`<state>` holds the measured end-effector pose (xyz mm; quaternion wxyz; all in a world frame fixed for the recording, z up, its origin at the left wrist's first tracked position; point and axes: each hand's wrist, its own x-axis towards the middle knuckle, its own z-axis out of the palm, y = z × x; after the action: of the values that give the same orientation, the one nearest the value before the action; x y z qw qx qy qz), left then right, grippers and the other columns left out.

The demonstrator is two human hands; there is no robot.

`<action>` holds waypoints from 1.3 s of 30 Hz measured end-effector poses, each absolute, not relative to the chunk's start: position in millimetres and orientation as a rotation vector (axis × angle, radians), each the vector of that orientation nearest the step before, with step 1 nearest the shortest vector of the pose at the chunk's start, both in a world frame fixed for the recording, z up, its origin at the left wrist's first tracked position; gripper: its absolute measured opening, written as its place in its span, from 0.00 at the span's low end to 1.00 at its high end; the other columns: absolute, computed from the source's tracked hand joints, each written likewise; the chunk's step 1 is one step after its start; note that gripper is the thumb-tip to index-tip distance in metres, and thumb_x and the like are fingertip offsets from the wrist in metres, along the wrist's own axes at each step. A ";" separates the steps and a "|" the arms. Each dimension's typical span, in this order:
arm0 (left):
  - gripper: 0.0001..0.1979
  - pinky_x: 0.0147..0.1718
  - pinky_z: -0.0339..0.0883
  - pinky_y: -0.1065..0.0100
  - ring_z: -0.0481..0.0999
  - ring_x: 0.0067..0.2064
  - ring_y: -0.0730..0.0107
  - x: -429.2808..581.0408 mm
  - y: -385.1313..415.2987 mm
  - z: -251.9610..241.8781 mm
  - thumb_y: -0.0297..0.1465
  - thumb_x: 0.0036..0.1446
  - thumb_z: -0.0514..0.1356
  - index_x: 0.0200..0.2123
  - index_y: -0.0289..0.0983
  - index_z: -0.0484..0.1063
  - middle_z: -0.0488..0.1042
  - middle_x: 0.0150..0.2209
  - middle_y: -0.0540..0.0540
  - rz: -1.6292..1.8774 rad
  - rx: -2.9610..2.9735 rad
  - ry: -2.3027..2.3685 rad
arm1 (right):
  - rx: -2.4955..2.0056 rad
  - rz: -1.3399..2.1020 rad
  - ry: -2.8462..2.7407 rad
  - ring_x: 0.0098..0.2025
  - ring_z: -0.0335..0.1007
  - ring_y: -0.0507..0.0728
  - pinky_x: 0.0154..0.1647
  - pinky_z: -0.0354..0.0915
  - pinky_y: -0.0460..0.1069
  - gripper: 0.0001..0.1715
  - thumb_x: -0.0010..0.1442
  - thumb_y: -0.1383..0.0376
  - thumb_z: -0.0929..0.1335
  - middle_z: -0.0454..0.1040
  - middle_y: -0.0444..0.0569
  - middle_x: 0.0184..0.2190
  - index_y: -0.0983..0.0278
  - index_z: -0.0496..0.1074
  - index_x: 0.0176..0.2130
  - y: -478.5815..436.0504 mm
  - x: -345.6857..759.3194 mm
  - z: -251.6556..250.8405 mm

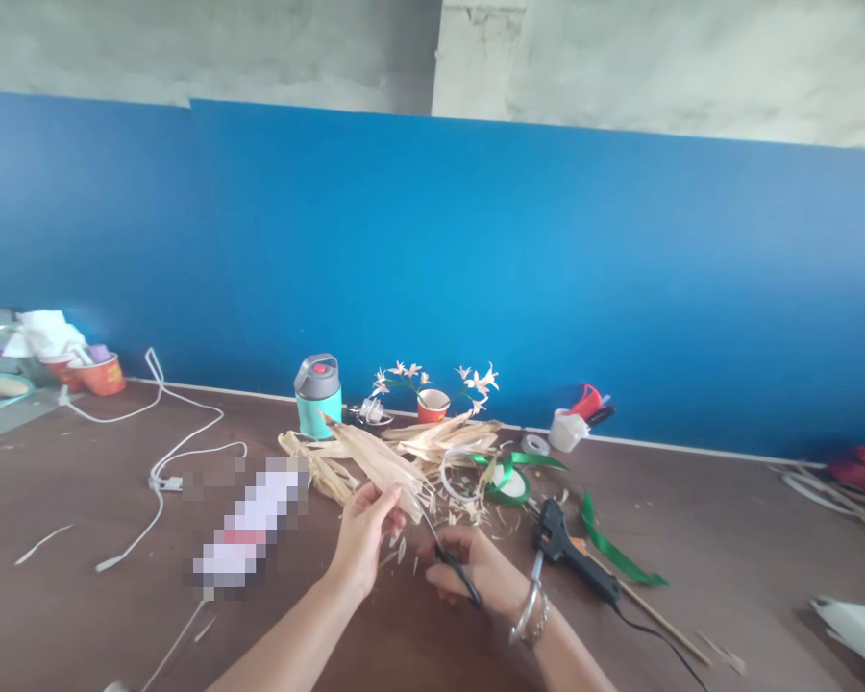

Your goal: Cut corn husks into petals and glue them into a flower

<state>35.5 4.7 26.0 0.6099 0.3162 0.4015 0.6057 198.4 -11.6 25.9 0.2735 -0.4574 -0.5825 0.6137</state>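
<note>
A pale dried corn husk (pixel 381 459) is pinched between the thumb and fingers of my left hand (pixel 369 529), its pointed end up and to the left. My right hand (pixel 472 572) is closed around the dark handles of a pair of scissors (pixel 456 569). The blades reach up to the lower right end of the husk; whether they are parted there I cannot make out. Behind my hands lie more corn husks (pixel 443 437) in a loose pile, with small cut scraps (pixel 402 550) scattered below them.
A black glue gun (pixel 573 553) and green ribbon (pixel 616 553) lie to the right, near a ribbon spool (pixel 510 483). A turquoise flask (pixel 319 411) and an orange cup (pixel 433 407) with husk flowers (pixel 481 380) stand behind. White cables (pixel 187 442) run across the left side.
</note>
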 end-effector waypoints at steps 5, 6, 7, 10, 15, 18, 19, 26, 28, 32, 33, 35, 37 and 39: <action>0.12 0.17 0.54 0.78 0.66 0.20 0.78 35.1 4.6 26.2 0.34 0.43 0.66 0.22 0.34 0.67 0.67 0.16 0.53 1.415 0.713 0.941 | -1.207 1.635 -1.580 0.18 0.62 0.47 0.20 0.58 0.43 0.19 0.42 0.60 0.72 0.68 0.40 0.18 0.68 0.71 0.34 -11.4 198.9 24.7; 0.12 0.17 0.54 0.78 0.66 0.19 0.78 34.8 4.8 26.3 0.35 0.43 0.66 0.22 0.34 0.67 0.67 0.16 0.53 1.419 0.706 0.947 | -1.209 1.629 -1.584 0.18 0.62 0.47 0.20 0.58 0.43 0.19 0.42 0.60 0.72 0.68 0.40 0.18 0.68 0.71 0.34 -11.5 199.2 24.8; 0.12 0.17 0.54 0.78 0.66 0.19 0.78 34.5 4.9 26.3 0.35 0.43 0.66 0.22 0.34 0.66 0.66 0.15 0.53 1.419 0.703 0.951 | -1.210 1.626 -1.587 0.18 0.62 0.47 0.20 0.58 0.43 0.19 0.42 0.60 0.72 0.68 0.40 0.18 0.68 0.71 0.34 -11.6 199.4 25.0; 0.12 0.17 0.53 0.78 0.66 0.19 0.78 35.3 4.3 26.6 0.35 0.43 0.66 0.22 0.35 0.66 0.66 0.16 0.54 1.399 0.716 0.955 | -1.196 1.637 -1.582 0.19 0.62 0.47 0.21 0.59 0.44 0.20 0.41 0.59 0.73 0.69 0.40 0.19 0.68 0.71 0.33 -11.9 199.4 25.7; 0.12 0.16 0.53 0.77 0.66 0.19 0.78 37.6 2.5 28.7 0.35 0.42 0.66 0.22 0.34 0.68 0.69 0.18 0.52 1.366 0.747 0.958 | -1.198 1.657 -1.555 0.18 0.61 0.47 0.21 0.59 0.44 0.22 0.40 0.57 0.73 0.68 0.40 0.18 0.68 0.70 0.34 -11.8 199.4 26.9; 0.12 0.16 0.52 0.77 0.65 0.18 0.78 36.5 3.0 29.4 0.35 0.42 0.66 0.22 0.34 0.67 0.68 0.17 0.52 1.366 0.731 0.934 | -1.187 1.670 -1.541 0.18 0.61 0.47 0.21 0.58 0.44 0.23 0.41 0.56 0.73 0.67 0.39 0.17 0.68 0.71 0.34 -11.2 200.6 26.7; 0.12 0.16 0.52 0.77 0.65 0.18 0.79 35.9 3.3 29.3 0.35 0.42 0.66 0.22 0.34 0.67 0.68 0.17 0.53 1.366 0.732 0.929 | -1.183 1.674 -1.539 0.18 0.61 0.47 0.21 0.58 0.44 0.23 0.41 0.57 0.73 0.67 0.39 0.17 0.68 0.71 0.34 -11.0 200.9 26.4; 0.12 0.16 0.53 0.77 0.64 0.18 0.79 35.2 3.7 27.7 0.35 0.44 0.65 0.23 0.33 0.68 0.68 0.18 0.52 1.371 0.772 0.937 | -1.184 1.677 -1.559 0.18 0.62 0.48 0.20 0.57 0.44 0.22 0.40 0.57 0.73 0.67 0.39 0.18 0.68 0.71 0.34 -11.4 201.0 27.6; 0.12 0.16 0.53 0.77 0.64 0.19 0.79 35.0 4.0 27.9 0.35 0.43 0.66 0.22 0.34 0.67 0.65 0.17 0.54 1.402 0.744 0.945 | -1.193 1.674 -1.564 0.19 0.62 0.48 0.21 0.57 0.44 0.23 0.40 0.57 0.73 0.67 0.40 0.17 0.68 0.71 0.35 -11.8 200.7 28.9; 0.12 0.16 0.53 0.78 0.64 0.18 0.80 34.1 4.6 28.5 0.35 0.43 0.66 0.21 0.34 0.66 0.65 0.16 0.55 1.416 0.736 0.941 | -1.223 1.667 -1.561 0.19 0.62 0.48 0.20 0.57 0.44 0.21 0.41 0.58 0.73 0.68 0.40 0.18 0.68 0.71 0.35 -11.7 200.7 27.8; 0.12 0.16 0.53 0.78 0.64 0.18 0.80 34.3 4.5 28.5 0.35 0.44 0.66 0.22 0.34 0.66 0.65 0.16 0.55 1.407 0.744 0.941 | -1.225 1.667 -1.559 0.19 0.62 0.48 0.20 0.57 0.43 0.21 0.42 0.59 0.73 0.68 0.40 0.18 0.68 0.71 0.35 -11.5 200.7 26.9; 0.12 0.16 0.53 0.77 0.65 0.19 0.79 35.4 3.4 28.3 0.35 0.44 0.65 0.22 0.34 0.67 0.68 0.17 0.53 1.385 0.770 0.944 | -1.210 1.672 -1.558 0.19 0.62 0.47 0.20 0.57 0.43 0.20 0.42 0.59 0.73 0.68 0.40 0.18 0.68 0.71 0.35 -11.0 200.5 25.1; 0.11 0.17 0.54 0.77 0.67 0.19 0.77 37.7 1.2 27.9 0.36 0.44 0.65 0.23 0.34 0.69 0.70 0.19 0.51 1.363 0.804 0.959 | -1.175 1.678 -1.564 0.19 0.62 0.47 0.21 0.58 0.44 0.20 0.42 0.58 0.73 0.68 0.40 0.18 0.68 0.71 0.34 -10.9 199.6 24.3; 0.11 0.17 0.55 0.76 0.69 0.20 0.75 41.0 -1.9 27.6 0.36 0.45 0.64 0.24 0.34 0.70 0.71 0.19 0.50 1.338 0.831 0.982 | -1.140 1.671 -1.566 0.19 0.61 0.47 0.21 0.58 0.44 0.20 0.42 0.58 0.72 0.67 0.40 0.18 0.68 0.71 0.33 -11.1 198.0 24.9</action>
<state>41.0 -1.9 27.6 0.5994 0.3582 0.4236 0.5770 198.0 -11.1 24.9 0.2874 -0.4269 -0.5863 0.6256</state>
